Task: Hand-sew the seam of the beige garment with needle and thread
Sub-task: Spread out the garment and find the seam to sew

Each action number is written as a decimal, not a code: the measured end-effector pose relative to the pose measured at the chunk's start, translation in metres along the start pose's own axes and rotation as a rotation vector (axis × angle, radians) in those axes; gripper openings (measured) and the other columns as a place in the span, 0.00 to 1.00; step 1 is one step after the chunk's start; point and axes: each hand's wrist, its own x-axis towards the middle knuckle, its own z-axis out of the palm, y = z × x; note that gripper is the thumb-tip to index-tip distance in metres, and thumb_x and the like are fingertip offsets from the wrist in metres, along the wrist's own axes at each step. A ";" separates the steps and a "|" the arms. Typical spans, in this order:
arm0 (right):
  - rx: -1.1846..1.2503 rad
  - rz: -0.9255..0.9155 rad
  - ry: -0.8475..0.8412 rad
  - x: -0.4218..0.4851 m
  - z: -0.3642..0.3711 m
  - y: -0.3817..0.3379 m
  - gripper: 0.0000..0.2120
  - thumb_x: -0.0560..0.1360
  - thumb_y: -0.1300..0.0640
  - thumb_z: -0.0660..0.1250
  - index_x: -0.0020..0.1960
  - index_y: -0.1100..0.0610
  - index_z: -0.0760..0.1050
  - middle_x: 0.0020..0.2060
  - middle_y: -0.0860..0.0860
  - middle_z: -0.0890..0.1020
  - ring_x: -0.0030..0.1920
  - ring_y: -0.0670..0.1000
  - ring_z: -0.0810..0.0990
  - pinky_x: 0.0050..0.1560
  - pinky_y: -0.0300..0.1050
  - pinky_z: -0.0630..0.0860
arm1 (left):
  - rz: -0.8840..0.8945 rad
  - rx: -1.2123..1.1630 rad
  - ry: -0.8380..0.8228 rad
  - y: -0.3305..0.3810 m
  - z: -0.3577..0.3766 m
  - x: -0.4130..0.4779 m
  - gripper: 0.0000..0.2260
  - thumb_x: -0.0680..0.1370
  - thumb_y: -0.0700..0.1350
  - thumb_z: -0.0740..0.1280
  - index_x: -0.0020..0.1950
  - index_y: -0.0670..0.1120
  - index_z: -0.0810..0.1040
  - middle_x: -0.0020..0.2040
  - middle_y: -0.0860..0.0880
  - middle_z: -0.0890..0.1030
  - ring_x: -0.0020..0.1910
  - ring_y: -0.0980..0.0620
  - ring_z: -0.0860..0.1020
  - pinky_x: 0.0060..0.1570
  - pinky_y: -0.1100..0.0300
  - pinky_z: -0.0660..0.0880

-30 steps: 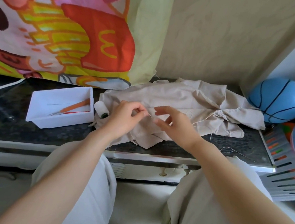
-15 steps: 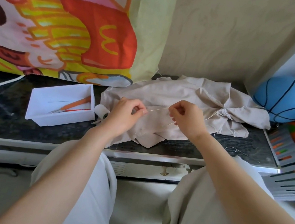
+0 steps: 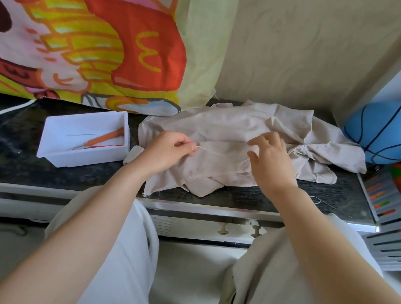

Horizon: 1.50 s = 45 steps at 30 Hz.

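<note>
The beige garment [image 3: 234, 131] lies crumpled on the dark counter [image 3: 8, 154]. My left hand [image 3: 167, 150] rests on its left part and pinches a pale thread [image 3: 220, 153] between thumb and fingertips; a needle there is too small to make out. The thread runs rightward over the cloth to my right hand [image 3: 270, 163]. That hand hovers over the garment's middle with its fingers spread and relaxed, thumb beside the thread, gripping nothing that I can see. A white thread spool [image 3: 133, 154] peeks out just left of my left wrist.
A white tray [image 3: 61, 152] on the left holds an orange-handled tool [image 3: 104, 138] and a thin needle [image 3: 81, 135]. A colourful printed cloth [image 3: 82, 26] hangs behind. Right of the counter are a blue ball [image 3: 385, 132] and a grey slotted basket [image 3: 394, 224]. Loose thread [image 3: 318, 200] lies near my right forearm.
My right hand drew away rightward with the thread, then opened from a fist to spread fingers. My left hand stayed on the cloth, still pinching the thread.
</note>
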 end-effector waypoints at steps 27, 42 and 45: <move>0.632 0.053 -0.170 0.002 0.017 -0.036 0.08 0.75 0.60 0.66 0.38 0.51 0.77 0.33 0.46 0.80 0.35 0.45 0.77 0.37 0.34 0.72 | -0.061 0.002 -0.072 -0.006 -0.005 -0.007 0.07 0.79 0.40 0.64 0.49 0.40 0.81 0.40 0.53 0.80 0.44 0.57 0.77 0.45 0.75 0.69; 0.106 -0.047 -0.176 0.008 0.028 -0.047 0.10 0.78 0.52 0.62 0.51 0.56 0.78 0.48 0.51 0.77 0.46 0.55 0.78 0.44 0.48 0.74 | 0.200 0.316 0.211 -0.025 -0.024 -0.016 0.08 0.78 0.44 0.66 0.56 0.46 0.80 0.50 0.55 0.75 0.55 0.53 0.72 0.53 0.62 0.65; 0.036 -0.082 -0.175 0.009 0.029 -0.053 0.11 0.79 0.53 0.61 0.54 0.57 0.78 0.52 0.52 0.75 0.51 0.55 0.76 0.45 0.48 0.73 | 0.135 0.428 0.337 -0.037 -0.044 -0.022 0.08 0.78 0.44 0.65 0.56 0.48 0.79 0.55 0.50 0.77 0.57 0.48 0.71 0.57 0.54 0.64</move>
